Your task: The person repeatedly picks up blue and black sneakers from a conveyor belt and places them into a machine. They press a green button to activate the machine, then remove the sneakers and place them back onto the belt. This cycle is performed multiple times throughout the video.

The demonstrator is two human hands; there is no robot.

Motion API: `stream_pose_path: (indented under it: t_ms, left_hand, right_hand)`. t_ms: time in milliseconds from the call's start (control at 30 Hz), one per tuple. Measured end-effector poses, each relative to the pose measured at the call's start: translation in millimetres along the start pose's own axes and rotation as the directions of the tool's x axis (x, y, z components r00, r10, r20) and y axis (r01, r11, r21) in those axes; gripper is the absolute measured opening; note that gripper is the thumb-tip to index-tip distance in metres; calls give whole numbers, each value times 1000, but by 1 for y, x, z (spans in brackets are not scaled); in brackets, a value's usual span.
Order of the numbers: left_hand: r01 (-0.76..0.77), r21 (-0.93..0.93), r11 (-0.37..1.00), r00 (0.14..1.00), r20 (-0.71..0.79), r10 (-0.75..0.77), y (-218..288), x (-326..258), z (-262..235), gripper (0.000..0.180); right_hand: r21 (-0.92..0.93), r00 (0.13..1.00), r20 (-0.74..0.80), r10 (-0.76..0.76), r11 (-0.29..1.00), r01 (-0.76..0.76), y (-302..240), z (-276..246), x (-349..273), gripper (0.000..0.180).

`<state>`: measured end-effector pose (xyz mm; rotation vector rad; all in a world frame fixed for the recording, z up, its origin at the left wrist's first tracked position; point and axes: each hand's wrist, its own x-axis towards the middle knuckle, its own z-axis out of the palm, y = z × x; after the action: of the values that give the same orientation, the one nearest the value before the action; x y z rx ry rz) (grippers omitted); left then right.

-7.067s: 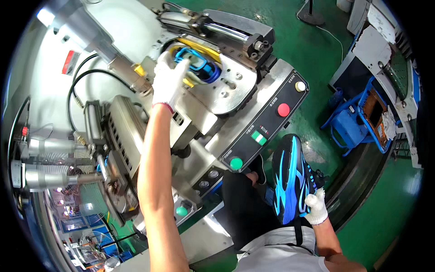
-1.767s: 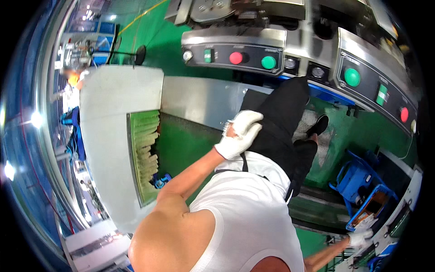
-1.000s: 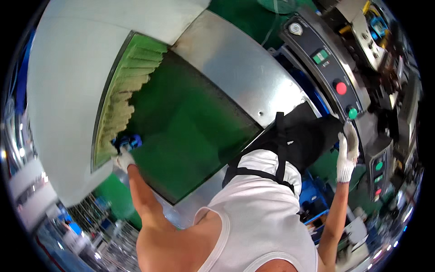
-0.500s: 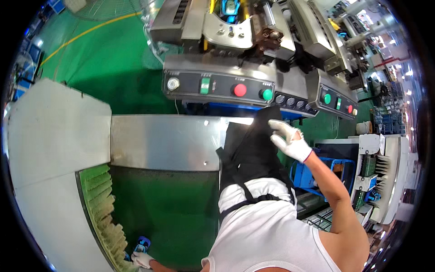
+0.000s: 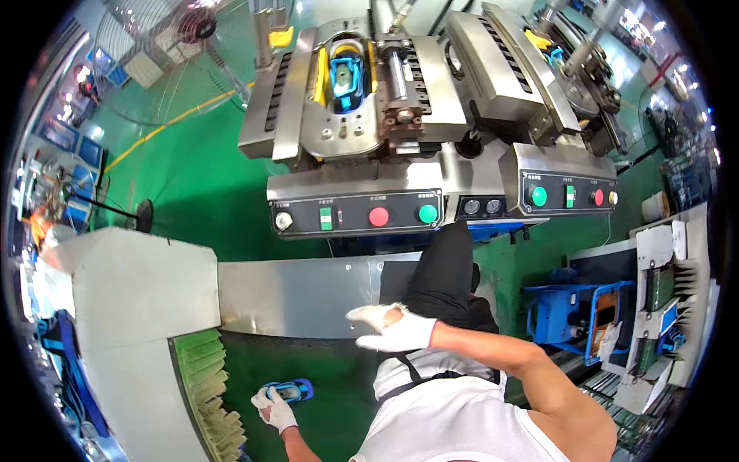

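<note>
Press cavity: the steel press has an oval well, where a blue-and-black shoe sits between two yellow side blocks.
Tunnel mouth: a fringe curtain, pale green and ragged at its tips, hangs from the smooth white conveyor housing along one edge of the flat green belt.
Belt border: a shiny flat metal plate lines the belt's far edge, meeting the housing.
Held shoe: the blue sneaker is over the belt, near its curtain edge; whether the sole touches cannot be told.
Left hand: white knit glove, fingers closed around the sneaker's curtain-side end, forearm coming up from below.
Right hand: white knit glove too, elbow bent and forearm across the body; fingers outstretched, thumb parted, grip loose and empty, near the belt's far corner by the lap.
</note>
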<state>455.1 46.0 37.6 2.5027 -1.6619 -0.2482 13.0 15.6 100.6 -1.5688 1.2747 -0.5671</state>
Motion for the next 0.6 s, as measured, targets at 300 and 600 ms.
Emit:
stream_pose_path:
  t_ms: [300, 600]
  left_hand:
    - [-749, -366, 553, 606, -41, 794, 261, -5, -58, 18]
    - [-835, -438, -332, -324, -95, 941, 468, -32, -129, 29]
  right_hand:
    - [-20, 979, -195, -61, 998, 58, -11, 49, 35, 64]
    - [573, 902, -369, 224, 819, 31, 10, -61, -103, 86]
